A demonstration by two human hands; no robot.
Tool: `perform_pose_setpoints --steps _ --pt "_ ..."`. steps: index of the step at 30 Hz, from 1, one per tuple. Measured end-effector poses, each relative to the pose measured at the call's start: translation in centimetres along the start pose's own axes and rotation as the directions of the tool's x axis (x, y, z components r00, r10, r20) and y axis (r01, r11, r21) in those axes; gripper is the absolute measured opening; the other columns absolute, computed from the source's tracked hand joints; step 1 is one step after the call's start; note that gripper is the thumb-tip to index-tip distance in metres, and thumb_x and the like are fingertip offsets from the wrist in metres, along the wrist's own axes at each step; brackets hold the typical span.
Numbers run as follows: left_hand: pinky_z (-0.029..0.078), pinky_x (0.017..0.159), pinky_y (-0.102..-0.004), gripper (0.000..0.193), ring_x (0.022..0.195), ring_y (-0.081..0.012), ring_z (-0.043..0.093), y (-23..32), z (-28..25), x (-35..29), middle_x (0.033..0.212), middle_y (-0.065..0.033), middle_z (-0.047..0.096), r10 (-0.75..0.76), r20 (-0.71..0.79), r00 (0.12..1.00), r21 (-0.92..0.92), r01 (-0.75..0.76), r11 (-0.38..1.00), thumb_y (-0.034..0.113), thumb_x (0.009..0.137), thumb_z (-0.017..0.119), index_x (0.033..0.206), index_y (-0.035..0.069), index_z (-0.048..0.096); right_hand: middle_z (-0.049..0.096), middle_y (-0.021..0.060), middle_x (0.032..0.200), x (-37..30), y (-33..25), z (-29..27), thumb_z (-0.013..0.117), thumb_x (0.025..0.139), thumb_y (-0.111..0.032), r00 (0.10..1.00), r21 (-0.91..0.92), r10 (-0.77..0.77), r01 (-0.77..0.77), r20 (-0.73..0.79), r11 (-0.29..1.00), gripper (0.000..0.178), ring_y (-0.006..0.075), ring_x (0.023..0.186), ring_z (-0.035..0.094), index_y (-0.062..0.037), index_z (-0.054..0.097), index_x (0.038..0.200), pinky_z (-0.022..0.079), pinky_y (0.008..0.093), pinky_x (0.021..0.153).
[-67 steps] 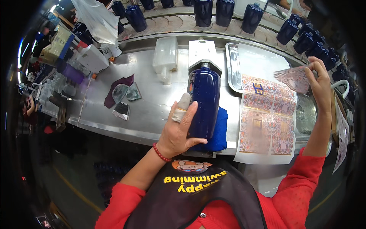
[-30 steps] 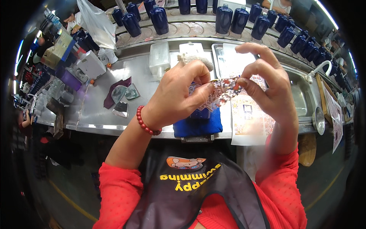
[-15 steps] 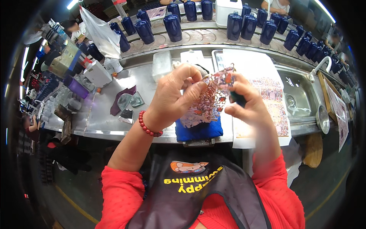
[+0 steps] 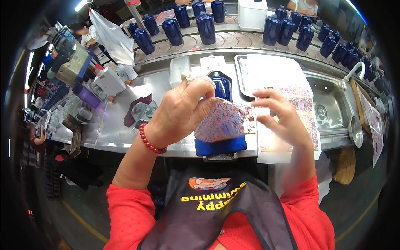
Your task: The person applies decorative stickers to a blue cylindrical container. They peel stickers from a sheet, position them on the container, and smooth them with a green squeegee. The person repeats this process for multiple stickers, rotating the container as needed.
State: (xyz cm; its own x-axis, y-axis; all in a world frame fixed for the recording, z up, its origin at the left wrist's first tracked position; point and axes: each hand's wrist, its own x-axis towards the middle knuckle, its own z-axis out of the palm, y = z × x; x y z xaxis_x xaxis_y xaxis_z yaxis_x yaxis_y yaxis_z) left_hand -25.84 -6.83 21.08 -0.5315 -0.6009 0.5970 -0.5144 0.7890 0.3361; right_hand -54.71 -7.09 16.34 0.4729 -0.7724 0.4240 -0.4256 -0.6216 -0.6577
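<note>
Patterned sheet (image 4: 223, 123), thin & multicol., hangs approx. mid-view in the head cam, in front of the person, above a blue cloth (image 4: 221, 147) at the near edge of the steel worktop (image 4: 112, 129). Left hand (image 4: 179, 108): fingers closed in a pinch, thumb vs. forefinger, on the sheet's upper L part. One finger of it has a whitish wrap (image 4: 196, 80); red bead bracelet (image 4: 152, 141) at the wrist. Right hand (image 4: 283, 118): fingers spread, approx. half open, tips on or just beside the sheet's R edge; can't tell which.

Dark blue bottle (image 4: 221, 85) just behind the sheet, neck pointing away from the person; upper part shows, rest hidden by sheet & left hand. White block (image 4: 211, 62) beyond the neck.

R side: lg. printed paper (image 4: 302, 100) w/ similar pattern, flat, overlapping a metal tray (image 4: 241, 75); then sink (image 4: 327, 112) w/ white tap (image 4: 355, 68) & round ladle (image 4: 355, 131) near its R end. L side: clear container (image 4: 179, 68), dark purple scrap (image 4: 132, 114) w/ glassy pcs. (image 4: 139, 110) beside it, purple tumbler (image 4: 87, 96) farther L.

Back: conveyor (image 4: 233, 41) w/ many upright blue bottles (image 4: 171, 32), white tub (image 4: 252, 16) nearby; plastic bag (image 4: 110, 37) hanging upper L. Co-worker (image 4: 307, 7) partly visible top R. Person wears dark apron (image 4: 212, 212), red sleeves (image 4: 129, 212).
</note>
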Motion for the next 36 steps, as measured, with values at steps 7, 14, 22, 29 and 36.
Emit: perform_pose_setpoints --steps 7,14,22,29,36 --pt "0.053 0.064 -0.0453 0.017 0.075 -0.0401 0.065 1.1 0.7 0.8 0.084 -0.0223 0.062 0.04 0.117 0.992 0.179 -0.061 0.982 0.01 0.09 0.069 0.1 0.004 0.057 0.058 0.0177 0.14 2.2 -3.1 2.3 0.081 0.081 -0.018 0.949 -0.099 -0.283 0.271 -0.136 0.957 0.052 0.035 0.127 0.056 -0.0046 0.067 0.13 0.047 0.044 0.101" --pt "0.054 0.065 -0.0459 0.018 0.077 -0.0403 0.065 1.5 0.1 0.7 0.084 -0.0216 0.061 -0.001 0.192 0.981 0.168 -0.032 0.985 0.013 0.09 0.069 0.1 0.004 0.057 0.062 0.015 0.134 3.1 -3.0 4.7 0.074 0.076 0.001 0.938 -0.071 -0.268 0.258 -0.218 0.963 0.015 0.0364 0.123 0.057 -0.0054 0.069 0.089 0.045 0.0439 0.103" --pt "0.053 0.07 -0.0436 0.018 0.08 -0.0368 0.064 0.9 -0.4 0.7 0.086 -0.0167 0.062 0.025 0.231 0.973 0.064 -0.041 0.997 0.016 0.091 0.07 0.098 0.005 0.057 0.063 0.0128 0.129 3.1 -3.1 2.5 0.076 0.078 -0.005 0.987 0.132 -0.14 0.15 -0.078 0.98 0.014 0.0275 0.113 0.063 -0.0036 0.063 0.081 0.047 0.0384 0.096" --pt "0.049 0.071 -0.0408 0.016 0.082 -0.0332 0.06 0.5 -1.1 0.1 0.084 -0.0124 0.063 0.016 0.299 0.954 -0.004 -0.015 1.0 0.018 0.092 0.071 0.091 0.005 0.061 0.064 0.0147 0.122 2.1 -2.7 1.5 0.083 0.075 -0.009 0.981 0.065 -0.181 0.186 -0.07 0.98 0.028 0.0228 0.102 0.062 -0.0051 0.056 0.073 0.048 0.0338 0.086" --pt "0.047 0.071 -0.0389 0.013 0.083 -0.0317 0.058 0.4 -3.5 -0.5 0.082 -0.0107 0.062 -0.001 0.368 0.93 -0.21 0.084 0.974 0.014 0.092 0.07 0.091 0.005 0.061 0.064 0.0179 0.117 2.0 -4.6 -0.7 0.083 0.074 -0.014 0.974 0.101 -0.225 0.226 -0.021 0.969 0.03 0.03 0.111 0.062 -0.0051 0.054 0.071 0.044 0.0408 0.1"
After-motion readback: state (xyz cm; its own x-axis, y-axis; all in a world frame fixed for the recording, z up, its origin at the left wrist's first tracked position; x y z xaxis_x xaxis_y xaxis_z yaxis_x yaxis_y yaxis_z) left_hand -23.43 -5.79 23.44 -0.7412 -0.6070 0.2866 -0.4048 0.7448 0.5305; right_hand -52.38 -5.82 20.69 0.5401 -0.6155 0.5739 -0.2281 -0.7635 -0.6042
